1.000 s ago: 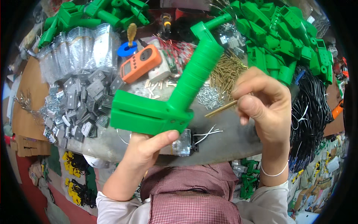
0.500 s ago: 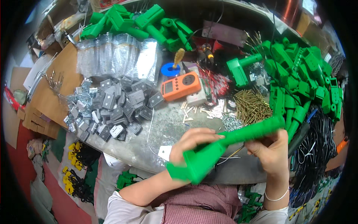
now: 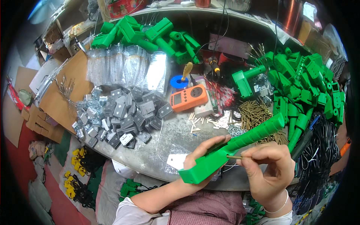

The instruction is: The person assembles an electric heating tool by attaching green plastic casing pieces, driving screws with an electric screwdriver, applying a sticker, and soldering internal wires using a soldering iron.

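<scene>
My left hand (image 3: 200, 150) is closed round a green plastic housing (image 3: 206, 165) with a ribbed handle, which points up to the right. Its boxy end lies over my left wrist, and part of the grip is hidden behind the housing. Between thumb and fingertips, my right hand (image 3: 272, 168) pinches a long thin brass-coloured screw (image 3: 234, 157). The screw's tip meets the side of the housing where the handle joins the box. A pile of similar brass-coloured screws (image 3: 257, 114) lies behind the handle.
Grey finned blocks (image 3: 129, 112) heap up at the left. An orange meter (image 3: 188, 97) sits mid-table beside a blue spool (image 3: 179, 82). More green housings (image 3: 300, 78) pile at the right, above black cables (image 3: 317, 146). Clear plastic bags (image 3: 127, 67) lie at the back left.
My right hand has come from beside the handle's far end to the housing's side, bringing the screw against it. The housing has turned slightly in my left hand. The view has shifted a little.
</scene>
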{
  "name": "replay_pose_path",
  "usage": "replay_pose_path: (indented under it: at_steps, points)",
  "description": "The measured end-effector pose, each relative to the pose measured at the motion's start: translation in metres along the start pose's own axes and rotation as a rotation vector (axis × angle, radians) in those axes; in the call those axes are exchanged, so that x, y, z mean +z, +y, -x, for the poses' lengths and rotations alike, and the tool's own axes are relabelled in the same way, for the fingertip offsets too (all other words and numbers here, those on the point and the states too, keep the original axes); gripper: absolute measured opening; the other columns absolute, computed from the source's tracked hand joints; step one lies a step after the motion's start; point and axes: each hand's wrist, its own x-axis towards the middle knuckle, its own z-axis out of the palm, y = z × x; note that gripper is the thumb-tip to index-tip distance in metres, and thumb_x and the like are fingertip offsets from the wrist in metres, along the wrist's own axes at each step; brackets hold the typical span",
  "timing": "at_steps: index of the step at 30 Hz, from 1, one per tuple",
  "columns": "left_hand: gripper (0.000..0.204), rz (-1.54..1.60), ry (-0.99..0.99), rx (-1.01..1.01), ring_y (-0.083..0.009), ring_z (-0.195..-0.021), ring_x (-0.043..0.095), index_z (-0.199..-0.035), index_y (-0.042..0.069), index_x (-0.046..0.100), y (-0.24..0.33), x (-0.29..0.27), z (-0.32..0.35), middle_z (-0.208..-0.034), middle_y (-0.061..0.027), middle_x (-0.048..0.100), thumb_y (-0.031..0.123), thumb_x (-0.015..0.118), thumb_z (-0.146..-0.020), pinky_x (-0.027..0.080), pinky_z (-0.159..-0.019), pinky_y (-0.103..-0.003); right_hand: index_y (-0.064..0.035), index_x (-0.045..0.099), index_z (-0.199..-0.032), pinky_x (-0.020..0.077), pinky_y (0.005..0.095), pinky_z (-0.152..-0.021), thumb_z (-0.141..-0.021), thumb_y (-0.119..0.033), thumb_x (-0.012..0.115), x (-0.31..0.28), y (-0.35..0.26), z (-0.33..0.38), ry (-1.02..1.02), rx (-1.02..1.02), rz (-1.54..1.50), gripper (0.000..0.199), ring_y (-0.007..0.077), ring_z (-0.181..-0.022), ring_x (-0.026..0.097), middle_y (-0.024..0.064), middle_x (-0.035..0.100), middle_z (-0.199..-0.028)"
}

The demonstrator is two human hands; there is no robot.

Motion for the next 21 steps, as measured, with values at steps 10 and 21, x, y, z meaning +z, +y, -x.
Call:
replay_pose_path:
  at_steps: [10, 21]
  points:
    - [0.049, -0.521, 0.006, 0.49, -0.0379, -0.108, 0.066, -0.123, -0.007, 0.06, 0.01, -0.006, -0.022, -0.119, -0.0234, 0.066, 0.01, 0.071, -0.079, 0.054, -0.09, -0.04, -0.0002, 0.059, -0.089, 0.0504, 0.0269, -0.062, -0.079, 0.003, 0.076, -0.002, 0.012, 0.016, 0.172, 0.048, -0.028, 0.02, 0.019, -0.068, 0.064, 0.0109, 0.066, -0.079]
    - [0.055, -0.19, -0.386, -0.063, -0.0205, -0.092, 0.064, -0.108, -0.001, 0.063, 0.046, -0.017, -0.051, -0.1, -0.0086, 0.067, 0.01, 0.089, -0.061, 0.051, -0.079, -0.031, 0.001, 0.056, -0.132, 0.0378, 0.049, -0.107, -0.091, -0.013, 0.055, -0.054, 0.014, -0.003, -0.358, -0.288, 1.167, 0.044, 0.0427, -0.127, 0.051, 0.0161, 0.055, -0.136]
